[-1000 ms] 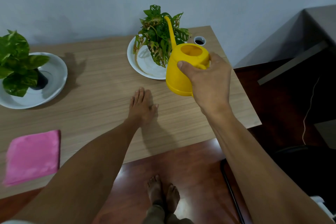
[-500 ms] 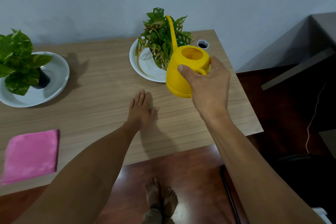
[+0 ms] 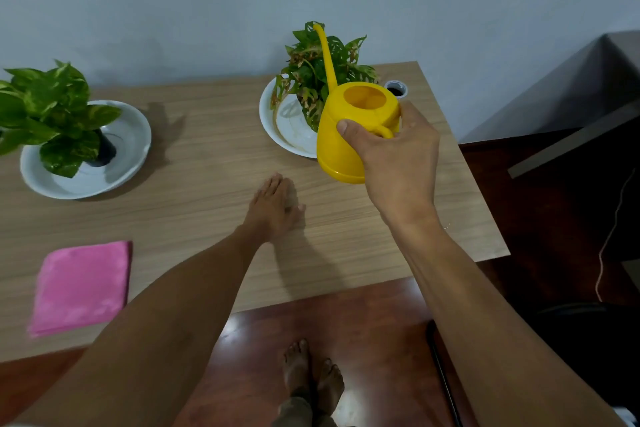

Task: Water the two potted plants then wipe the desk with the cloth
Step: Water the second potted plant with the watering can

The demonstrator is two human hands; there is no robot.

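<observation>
My right hand [image 3: 398,163] grips the handle of a yellow watering can [image 3: 349,128], held upright above the desk, its long spout rising in front of the right potted plant [image 3: 322,69]. That plant stands in a white dish [image 3: 287,125] at the back of the wooden desk [image 3: 207,163]. The left potted plant [image 3: 48,111], in a small black pot, sits in another white dish [image 3: 131,139] at the far left. My left hand [image 3: 273,208] rests flat on the desk, fingers straight. A folded pink cloth [image 3: 81,286] lies near the front left edge.
A round cable hole [image 3: 396,89] sits at the desk's back right corner. The grey wall runs right behind the desk. A grey ledge [image 3: 571,135] and a thin cord [image 3: 609,236] are to the right. My bare feet [image 3: 311,378] stand on the reddish floor below.
The can and my right hand stayed by the right plant, edging slightly toward it. My left hand has not moved on the desk. The view shifted a little.
</observation>
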